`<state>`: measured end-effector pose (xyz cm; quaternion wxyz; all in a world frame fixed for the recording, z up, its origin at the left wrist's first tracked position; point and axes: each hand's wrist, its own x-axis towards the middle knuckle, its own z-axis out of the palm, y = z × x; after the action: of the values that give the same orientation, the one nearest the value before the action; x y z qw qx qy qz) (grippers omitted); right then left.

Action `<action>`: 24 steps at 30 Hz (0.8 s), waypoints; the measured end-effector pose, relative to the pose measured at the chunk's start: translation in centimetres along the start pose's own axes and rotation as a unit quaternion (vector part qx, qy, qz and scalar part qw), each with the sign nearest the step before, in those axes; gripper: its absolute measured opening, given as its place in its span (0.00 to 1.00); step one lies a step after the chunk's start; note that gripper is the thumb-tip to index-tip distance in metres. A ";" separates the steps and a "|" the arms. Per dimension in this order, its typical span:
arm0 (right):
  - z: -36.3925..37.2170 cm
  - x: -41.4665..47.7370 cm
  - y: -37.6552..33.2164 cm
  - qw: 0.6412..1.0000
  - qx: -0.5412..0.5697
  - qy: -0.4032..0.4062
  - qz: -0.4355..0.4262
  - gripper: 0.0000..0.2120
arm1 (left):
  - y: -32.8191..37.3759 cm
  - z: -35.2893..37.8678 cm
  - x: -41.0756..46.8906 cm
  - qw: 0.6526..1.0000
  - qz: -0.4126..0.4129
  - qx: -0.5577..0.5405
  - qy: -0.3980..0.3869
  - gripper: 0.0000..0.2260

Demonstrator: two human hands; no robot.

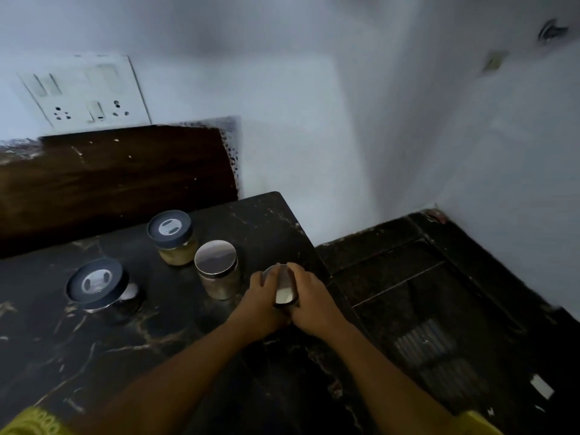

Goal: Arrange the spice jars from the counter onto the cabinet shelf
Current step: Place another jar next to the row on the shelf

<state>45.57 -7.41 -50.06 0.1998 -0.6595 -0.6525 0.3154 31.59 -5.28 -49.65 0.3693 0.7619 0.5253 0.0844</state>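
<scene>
**A:** Biggest worry on the black marble counter (pixel 157 356)?

**B:** Its right edge. It's dropping straight to the dark floor (pixel 408 293), and the held jar (pixel 284 288) is sitting just beside that edge. If it's slipping rightwards, it's going over and prob. breaking.

**A:** Hands?

**B:** Left hand (pixel 260 306) and right hand (pixel 309 296) are both cupping it, one each side, fingers curling round lid and body. Can't tell if it's lifting off or standing on the stone. The lid's looking shiny, so I'm guessing a lid-only grip is risking a slide or a loosening lid.

**A:** Neighbours?

**B:** The steel-lid jar (pixel 216 268) is standing just left of the left hand, so any leftward swing is knocking it. The yellow-filled jar (pixel 174 238) w/ dark lid is sitting close behind that. The other dark-lid jar (pixel 97 285) is well apart, far left.

**A:** Room?

**B:** It's opening upward and toward the person. The pale wall (pixel 314 120) is closing the back, w/ the brown board (pixel 119 180) back left. The cabinet shelf isn't showing, so I'm not guessing the route.
</scene>
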 end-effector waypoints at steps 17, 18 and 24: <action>1.0 -1.4 -7.4 0.965 0.197 -0.150 -0.089 0.45 | -2.5 -11.6 -8.1 0.929 0.086 -0.353 0.069 0.26; 1.5 -1.7 -8.4 0.962 0.224 -0.129 -0.088 0.45 | -2.4 -11.8 -8.8 0.914 0.091 -0.384 0.090 0.25; 4.3 -2.8 -16.6 0.962 0.244 0.074 -0.098 0.44 | -3.1 -11.9 -13.3 0.869 0.038 -0.406 0.280 0.22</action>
<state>30.64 -9.65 -41.54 0.4320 -0.5452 -0.6006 0.3942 17.35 -10.56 -39.73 0.4806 0.5084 0.4963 0.5140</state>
